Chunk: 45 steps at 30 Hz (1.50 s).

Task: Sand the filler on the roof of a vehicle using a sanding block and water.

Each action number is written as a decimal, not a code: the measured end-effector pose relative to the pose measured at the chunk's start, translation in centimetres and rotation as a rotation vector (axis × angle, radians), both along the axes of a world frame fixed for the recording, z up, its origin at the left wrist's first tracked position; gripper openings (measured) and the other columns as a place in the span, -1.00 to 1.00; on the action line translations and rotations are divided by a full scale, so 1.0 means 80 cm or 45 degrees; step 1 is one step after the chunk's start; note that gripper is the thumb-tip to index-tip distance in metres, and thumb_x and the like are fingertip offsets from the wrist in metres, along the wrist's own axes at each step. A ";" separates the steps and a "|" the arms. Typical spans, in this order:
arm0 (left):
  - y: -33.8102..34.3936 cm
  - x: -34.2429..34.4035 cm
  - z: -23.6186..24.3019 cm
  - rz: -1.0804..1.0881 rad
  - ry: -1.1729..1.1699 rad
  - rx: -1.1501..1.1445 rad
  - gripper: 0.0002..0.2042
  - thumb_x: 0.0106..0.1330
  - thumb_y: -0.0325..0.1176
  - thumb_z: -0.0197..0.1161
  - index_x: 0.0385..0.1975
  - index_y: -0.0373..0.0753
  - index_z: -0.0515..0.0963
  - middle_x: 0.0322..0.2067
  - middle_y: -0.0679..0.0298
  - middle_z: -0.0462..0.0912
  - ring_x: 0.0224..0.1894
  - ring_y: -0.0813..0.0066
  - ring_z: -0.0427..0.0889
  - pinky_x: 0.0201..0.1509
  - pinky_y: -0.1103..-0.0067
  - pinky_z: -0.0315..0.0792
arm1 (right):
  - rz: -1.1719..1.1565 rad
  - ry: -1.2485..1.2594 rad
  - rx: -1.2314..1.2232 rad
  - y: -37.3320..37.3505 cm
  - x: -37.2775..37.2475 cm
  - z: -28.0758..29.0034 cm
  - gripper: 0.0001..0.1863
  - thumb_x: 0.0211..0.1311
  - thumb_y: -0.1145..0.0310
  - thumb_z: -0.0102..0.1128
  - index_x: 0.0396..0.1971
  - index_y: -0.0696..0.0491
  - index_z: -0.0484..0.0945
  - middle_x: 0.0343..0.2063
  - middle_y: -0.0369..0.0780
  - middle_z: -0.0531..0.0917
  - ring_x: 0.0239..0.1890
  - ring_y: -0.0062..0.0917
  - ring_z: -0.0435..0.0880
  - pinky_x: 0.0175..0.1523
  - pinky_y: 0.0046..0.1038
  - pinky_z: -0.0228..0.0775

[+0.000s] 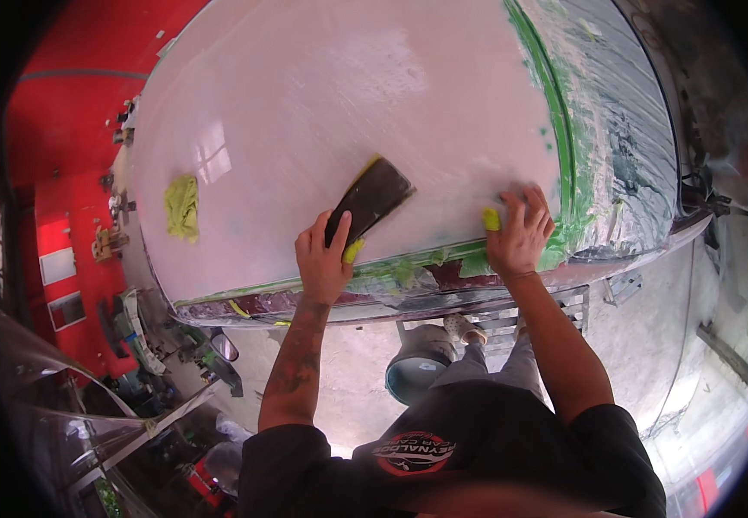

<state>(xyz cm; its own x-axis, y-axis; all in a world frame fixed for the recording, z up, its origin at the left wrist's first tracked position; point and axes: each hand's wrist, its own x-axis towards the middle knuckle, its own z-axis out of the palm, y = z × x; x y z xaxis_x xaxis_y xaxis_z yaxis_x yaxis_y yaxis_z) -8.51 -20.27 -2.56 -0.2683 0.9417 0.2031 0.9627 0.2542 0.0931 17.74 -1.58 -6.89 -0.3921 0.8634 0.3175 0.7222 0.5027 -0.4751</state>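
Observation:
My left hand (326,259) grips the near end of a black sanding block (374,200), with a thin yellowish edge along its underside. The block lies slantwise on the pale pinkish car roof (296,155). Farther right, my right hand (521,233) rests on the same panel beside the green masking tape (561,129), its fingers bent and apart, slightly blurred, nothing visible in them. Bright yellow wrapping covers both thumbs. A crumpled yellow-green cloth (181,208) lies on the panel's left side.
Clear plastic sheeting (629,129) covers the part right of the tape. Below the car's edge stand a dark bucket (415,371) and a slatted step (568,311), near my feet. A side mirror (225,345) and assorted gear sit at lower left, before a red wall (54,207).

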 end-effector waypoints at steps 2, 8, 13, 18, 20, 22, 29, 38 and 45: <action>-0.010 -0.049 0.011 -0.093 0.032 -0.058 -0.34 0.04 -0.41 0.35 0.26 0.03 0.44 0.19 0.15 0.39 -0.05 0.07 0.41 0.12 0.28 0.34 | -0.005 0.010 -0.001 0.001 0.003 -0.001 -0.61 0.23 0.15 0.19 0.03 -0.06 0.47 0.14 -0.11 0.34 0.33 -0.16 0.25 0.28 -0.10 0.00; 0.044 -0.238 0.031 0.455 0.263 0.085 -0.42 0.17 -0.38 0.27 0.27 -0.05 0.39 0.09 0.04 0.48 -0.08 -0.02 0.45 0.02 0.26 0.40 | 0.047 0.058 -0.037 -0.010 -0.018 0.005 -0.59 0.23 0.11 0.18 0.03 -0.09 0.46 0.12 -0.11 0.32 0.33 -0.14 0.23 0.24 -0.06 0.03; 0.054 0.003 -0.001 0.382 0.023 0.186 -0.41 0.14 -0.39 0.25 0.26 -0.04 0.41 0.17 0.08 0.41 -0.03 -0.02 0.41 0.07 0.19 0.32 | -0.007 -0.014 -0.017 -0.002 -0.003 0.003 -0.60 0.26 0.11 0.15 0.03 -0.05 0.47 0.14 -0.09 0.34 0.33 -0.15 0.24 0.26 -0.09 0.01; 0.037 -0.010 0.022 -0.138 0.000 -0.061 -0.27 -0.07 -0.46 0.29 0.27 0.02 0.42 0.17 0.17 0.40 -0.03 0.09 0.40 0.10 0.25 0.31 | 0.002 0.002 -0.004 0.001 -0.002 0.002 -0.60 0.27 0.10 0.14 0.03 -0.04 0.46 0.13 -0.08 0.34 0.32 -0.14 0.25 0.26 -0.09 0.01; 0.065 -0.093 0.025 0.010 0.097 0.109 -0.32 0.02 -0.44 0.30 0.28 0.01 0.40 0.13 0.11 0.43 -0.07 0.05 0.42 0.07 0.24 0.33 | 0.023 0.036 -0.016 -0.004 -0.005 0.003 -0.61 0.27 0.07 0.13 0.03 -0.08 0.48 0.13 -0.08 0.33 0.32 -0.12 0.23 0.24 -0.06 0.03; 0.094 -0.166 0.033 0.293 0.183 0.190 -0.42 0.18 -0.42 0.27 0.28 -0.05 0.40 0.04 0.08 0.51 -0.07 0.02 0.45 0.04 0.26 0.40 | 0.034 0.044 -0.027 -0.010 -0.011 0.006 -0.61 0.26 0.09 0.14 0.03 -0.07 0.47 0.13 -0.08 0.34 0.32 -0.13 0.24 0.24 -0.08 0.02; 0.117 0.011 -0.006 0.586 0.064 0.216 -0.37 0.08 -0.32 0.32 0.27 0.04 0.41 0.11 0.07 0.43 -0.03 0.02 0.44 -0.01 0.18 0.35 | 0.003 0.029 0.000 -0.001 -0.004 0.003 -0.63 0.28 0.06 0.13 -0.01 -0.09 0.50 0.10 -0.11 0.34 0.31 -0.14 0.23 0.24 -0.06 0.03; 0.108 0.112 0.016 0.439 -0.232 0.235 -0.30 0.19 -0.04 0.32 0.32 -0.18 0.31 0.14 -0.12 0.34 0.14 -0.10 0.36 0.19 0.09 0.23 | -0.009 0.052 0.077 -0.001 -0.004 -0.012 -0.66 0.25 0.09 0.16 -0.03 -0.12 0.51 0.09 -0.15 0.37 0.29 -0.20 0.29 0.25 -0.10 0.05; -0.208 -0.206 -0.023 1.159 0.117 0.163 -0.31 0.28 -0.08 0.22 0.36 -0.24 0.19 0.24 -0.18 0.28 0.27 -0.15 0.27 0.29 0.03 0.16 | -0.030 -0.063 0.000 0.006 -0.024 0.002 -0.41 0.25 -0.06 0.11 0.23 -0.12 0.38 0.14 -0.10 0.35 0.21 -0.14 0.31 0.25 -0.11 0.08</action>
<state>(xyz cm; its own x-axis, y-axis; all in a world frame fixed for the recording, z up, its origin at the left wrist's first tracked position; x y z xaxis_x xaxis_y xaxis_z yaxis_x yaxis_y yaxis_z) -24.98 -36.91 -4.41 -0.8720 0.3440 0.3482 0.4013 0.9098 0.1062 15.84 -1.13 -6.70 -0.3872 0.8725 0.2981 0.7564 0.4855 -0.4384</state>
